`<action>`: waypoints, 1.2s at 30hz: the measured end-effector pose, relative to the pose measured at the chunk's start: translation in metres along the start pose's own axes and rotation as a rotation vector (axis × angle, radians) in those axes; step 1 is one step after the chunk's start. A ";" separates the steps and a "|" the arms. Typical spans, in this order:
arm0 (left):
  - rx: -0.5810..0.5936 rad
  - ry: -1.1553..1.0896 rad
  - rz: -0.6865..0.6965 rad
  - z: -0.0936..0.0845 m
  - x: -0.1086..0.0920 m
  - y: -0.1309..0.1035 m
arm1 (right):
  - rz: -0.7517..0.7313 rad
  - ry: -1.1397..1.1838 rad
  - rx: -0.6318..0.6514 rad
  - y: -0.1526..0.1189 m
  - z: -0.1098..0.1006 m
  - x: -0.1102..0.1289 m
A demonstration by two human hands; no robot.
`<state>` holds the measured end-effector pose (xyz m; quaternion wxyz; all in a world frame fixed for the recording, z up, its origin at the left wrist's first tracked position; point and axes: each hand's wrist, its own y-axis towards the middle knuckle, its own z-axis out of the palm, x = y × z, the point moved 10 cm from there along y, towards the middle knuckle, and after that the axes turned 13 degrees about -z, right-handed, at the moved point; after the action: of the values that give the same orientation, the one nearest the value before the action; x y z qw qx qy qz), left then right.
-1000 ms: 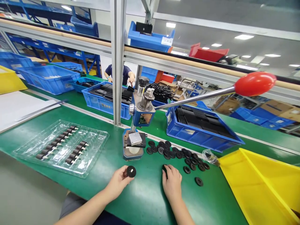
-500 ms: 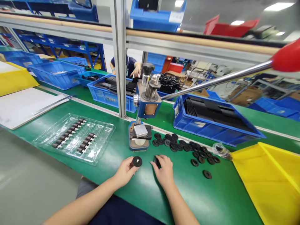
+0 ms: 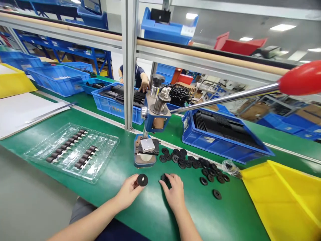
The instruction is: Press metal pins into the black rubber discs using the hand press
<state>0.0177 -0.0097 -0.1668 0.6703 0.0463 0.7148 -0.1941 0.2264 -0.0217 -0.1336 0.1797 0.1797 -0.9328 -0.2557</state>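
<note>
My left hand (image 3: 128, 190) is closed around a dark cylindrical part (image 3: 142, 180), its round black end facing up with a small white tip at the centre. To its right, my right hand (image 3: 174, 190) grips a black disc (image 3: 165, 178) between thumb and fingers, low over the green table; the fingers partly cover it. Just beyond both hands stands a hand press (image 3: 157, 115) with a silver block (image 3: 147, 145) on its base. Loose black discs (image 3: 181, 160) lie scattered to the right of the press. On the left, a clear plastic tray (image 3: 102, 160) holds rows of dark cylinders with white shafts.
The press's lever with a red knob (image 3: 299, 78) reaches across the upper right. Blue crates (image 3: 218, 144) of black parts stand behind. A yellow bin (image 3: 283, 197) is at right, a white board (image 3: 27, 110) at left. A co-worker's hand (image 3: 144, 85) reaches into a crate opposite.
The camera view has shifted slightly. Both hands keep hold of their parts, nearly in place on the table. The co-worker's hand has lowered to the crate.
</note>
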 end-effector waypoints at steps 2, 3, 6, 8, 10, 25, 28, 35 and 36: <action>-0.001 -0.005 0.008 0.000 -0.001 0.000 | -0.011 0.004 -0.007 -0.001 0.000 0.002; 0.000 -0.008 0.010 0.000 -0.002 0.000 | -0.012 0.009 -0.012 -0.002 0.000 0.002; 0.002 -0.013 0.002 0.000 -0.001 0.000 | -0.001 0.018 -0.035 -0.005 0.001 0.000; 0.003 -0.013 -0.008 0.000 0.000 0.000 | 0.013 0.013 -0.043 -0.006 0.001 -0.002; -0.004 -0.012 -0.008 0.000 0.001 0.000 | 0.031 0.001 -0.037 -0.006 0.000 -0.003; -0.004 0.084 0.018 0.001 -0.008 -0.003 | 0.058 0.030 0.116 -0.005 0.006 0.006; -0.005 0.087 0.034 0.000 -0.010 -0.003 | 0.066 0.043 0.124 -0.005 0.006 0.005; -0.001 0.098 0.022 0.000 -0.007 -0.002 | 0.078 0.096 0.127 -0.005 0.006 0.002; 0.001 0.091 0.016 0.000 -0.005 -0.002 | 0.082 0.102 0.125 -0.005 0.006 0.001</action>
<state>0.0174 -0.0108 -0.1615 0.6385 0.0610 0.7442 -0.1866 0.2239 -0.0238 -0.1406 0.2259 0.1650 -0.9431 -0.1799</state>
